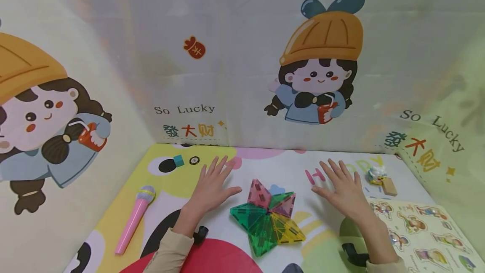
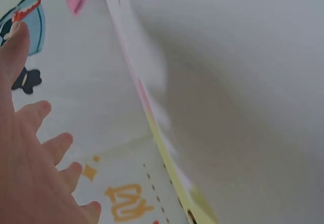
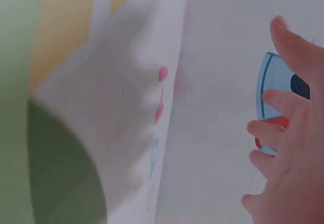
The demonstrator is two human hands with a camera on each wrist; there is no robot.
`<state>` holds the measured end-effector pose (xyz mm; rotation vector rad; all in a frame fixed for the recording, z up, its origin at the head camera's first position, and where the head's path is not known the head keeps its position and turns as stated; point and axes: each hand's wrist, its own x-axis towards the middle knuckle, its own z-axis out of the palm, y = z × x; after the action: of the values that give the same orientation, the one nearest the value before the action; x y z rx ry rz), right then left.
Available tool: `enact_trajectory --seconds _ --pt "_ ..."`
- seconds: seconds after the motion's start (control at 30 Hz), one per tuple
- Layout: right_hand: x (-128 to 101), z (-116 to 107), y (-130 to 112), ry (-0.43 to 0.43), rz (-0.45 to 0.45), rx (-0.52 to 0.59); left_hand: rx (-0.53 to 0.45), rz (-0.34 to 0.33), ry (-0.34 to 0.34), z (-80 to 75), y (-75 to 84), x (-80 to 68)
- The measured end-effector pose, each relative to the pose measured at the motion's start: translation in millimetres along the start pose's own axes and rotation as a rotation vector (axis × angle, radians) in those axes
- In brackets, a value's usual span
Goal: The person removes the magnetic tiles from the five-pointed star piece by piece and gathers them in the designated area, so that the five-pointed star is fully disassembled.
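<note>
Translucent multicoloured star of magnetic triangle tiles [image 1: 267,218] is seen lying flat on play mat [image 1: 265,167], bare mat along every edge. Left hand [image 1: 210,189] and right hand [image 1: 342,189] are held flanking it, fingers spread, nothing gripped.

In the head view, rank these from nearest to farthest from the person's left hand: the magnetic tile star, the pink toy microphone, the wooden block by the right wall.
From the left hand:
1. Magnetic tile star, just to its right, between both hands.
2. Pink toy microphone, off to its left on the mat.
3. Wooden block, far right, beyond the right hand.
</note>
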<state>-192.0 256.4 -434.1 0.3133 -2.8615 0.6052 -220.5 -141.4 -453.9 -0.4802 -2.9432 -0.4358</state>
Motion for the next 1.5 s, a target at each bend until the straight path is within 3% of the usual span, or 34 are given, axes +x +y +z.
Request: enact_trajectory --seconds 0.23,0.5,0.7,0.93,1.27,1.5 --pt "10.1 9.0 -15.8 -0.082 -0.008 0.071 -0.018 0.111 -0.032 6.9 24.4 6.9" --pt "13.4 28.3 -33.2 -0.148 -0.082 0.2 -0.032 0.202 -0.084 19.4 50.1 14.4" --pt "12.3 36.6 -40.5 -0.223 -0.096 0.314 -0.035 0.257 -0.143 24.3 64.3 15.9" --pt "13.7 41.0 -45.0 -0.266 -0.104 0.375 -0.034 0.324 -0.182 25.2 74.2 15.5" --pt "12.4 51.0 -46.3 -0.253 0.013 0.501 -0.047 0.429 -0.186 29.5 80.9 17.1" --pt "10.6 54.0 -41.2 -0.332 0.137 0.812 -0.053 0.419 -0.189 30.4 87.9 17.3"
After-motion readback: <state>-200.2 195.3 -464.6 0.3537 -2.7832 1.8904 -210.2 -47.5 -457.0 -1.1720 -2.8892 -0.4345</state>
